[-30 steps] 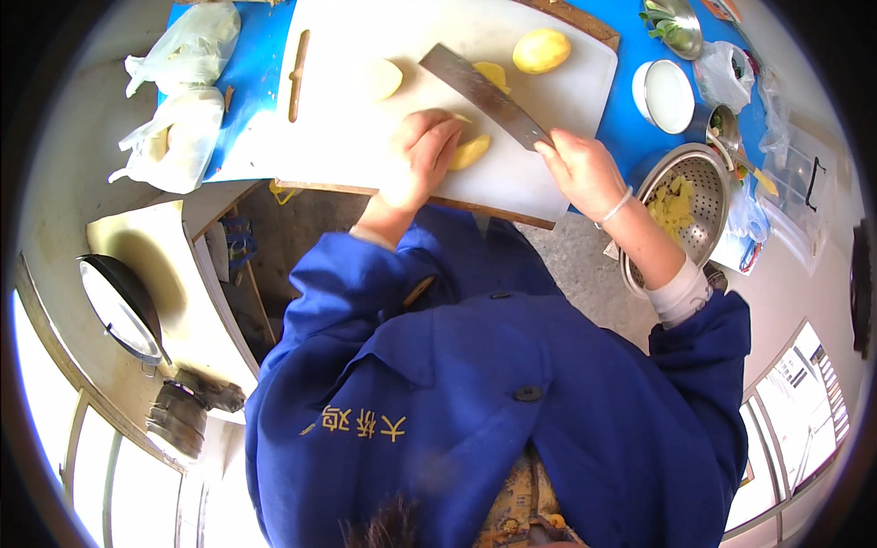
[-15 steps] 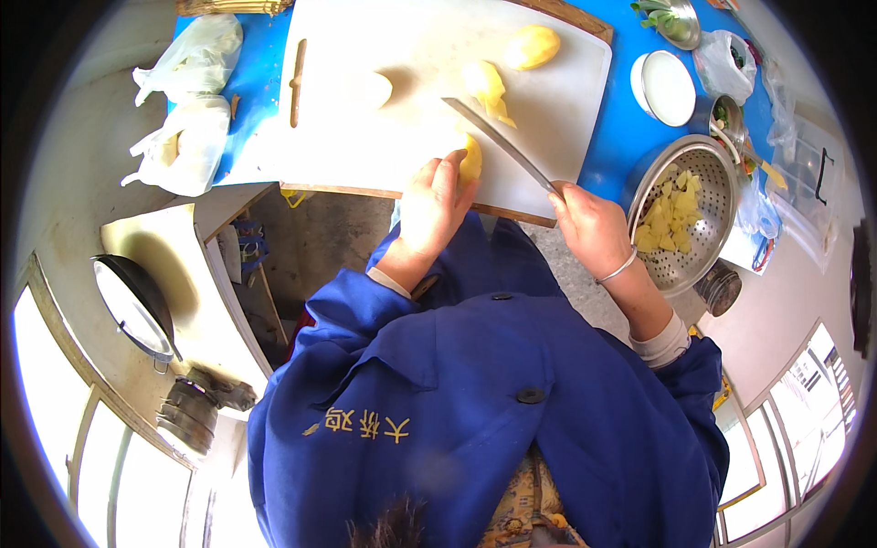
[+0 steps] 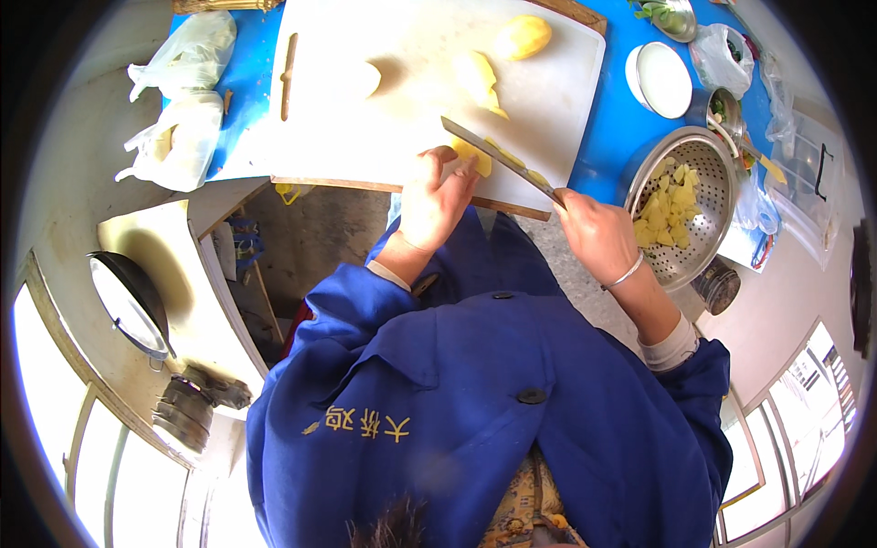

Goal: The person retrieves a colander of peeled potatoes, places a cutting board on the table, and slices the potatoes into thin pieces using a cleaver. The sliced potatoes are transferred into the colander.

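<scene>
My right hand (image 3: 596, 233) is closed round the handle of a knife (image 3: 498, 157), its blade slanting up and left over the near edge of the white cutting board (image 3: 402, 137). Beneath and beside the blade lies a peeled yellow potato (image 3: 473, 157), with thin slices along the blade. The fingers of my left hand (image 3: 433, 196) are curled against the potato's left side, holding it on the board. Farther back are cut potato pieces (image 3: 475, 78) and a whole peeled potato (image 3: 524, 37). Toward the left sits another pale potato piece (image 3: 367, 80), partly lost in glare.
At the right, a steel colander (image 3: 717, 169) holds potato pieces (image 3: 670, 210). Beyond it stand a white bowl (image 3: 664, 80), a metal pot (image 3: 722, 110) and a plastic bag (image 3: 722, 57). Two plastic bags (image 3: 183, 142) lie on the blue table (image 3: 239, 128) at the left.
The knife has come down from the right of the potato onto it, and slices now show along the blade. My left hand stays at the potato. The view has shifted slightly.
</scene>
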Demonstrator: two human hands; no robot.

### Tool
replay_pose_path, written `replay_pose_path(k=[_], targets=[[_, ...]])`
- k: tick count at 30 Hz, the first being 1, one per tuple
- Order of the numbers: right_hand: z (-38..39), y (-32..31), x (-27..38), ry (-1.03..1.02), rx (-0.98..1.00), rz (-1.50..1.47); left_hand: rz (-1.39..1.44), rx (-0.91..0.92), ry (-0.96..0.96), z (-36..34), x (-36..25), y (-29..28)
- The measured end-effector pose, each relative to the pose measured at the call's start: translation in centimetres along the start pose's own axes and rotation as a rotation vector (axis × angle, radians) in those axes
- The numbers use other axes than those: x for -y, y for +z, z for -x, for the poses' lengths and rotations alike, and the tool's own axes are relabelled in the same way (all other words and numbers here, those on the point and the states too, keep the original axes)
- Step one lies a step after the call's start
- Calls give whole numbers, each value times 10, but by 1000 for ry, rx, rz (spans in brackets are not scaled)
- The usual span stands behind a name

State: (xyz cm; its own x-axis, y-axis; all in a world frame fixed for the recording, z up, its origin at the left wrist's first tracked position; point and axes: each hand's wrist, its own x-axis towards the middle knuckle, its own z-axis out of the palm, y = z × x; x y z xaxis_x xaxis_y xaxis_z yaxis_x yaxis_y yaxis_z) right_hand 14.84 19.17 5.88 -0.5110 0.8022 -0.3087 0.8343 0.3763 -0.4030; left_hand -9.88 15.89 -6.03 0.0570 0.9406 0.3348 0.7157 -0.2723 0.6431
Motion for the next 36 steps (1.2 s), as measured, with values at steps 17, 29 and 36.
replay_pose_path(k=[17, 29, 36], targets=[[1, 4, 5, -129, -39, 0, -36, -110, -11, -6, 17, -5], [-14, 4, 20, -128, 16, 131, 24, -107, -10, -2, 18, 4], [-59, 24, 0, -101, 71, 47, 27, -187, -20, -1, 15, 11]])
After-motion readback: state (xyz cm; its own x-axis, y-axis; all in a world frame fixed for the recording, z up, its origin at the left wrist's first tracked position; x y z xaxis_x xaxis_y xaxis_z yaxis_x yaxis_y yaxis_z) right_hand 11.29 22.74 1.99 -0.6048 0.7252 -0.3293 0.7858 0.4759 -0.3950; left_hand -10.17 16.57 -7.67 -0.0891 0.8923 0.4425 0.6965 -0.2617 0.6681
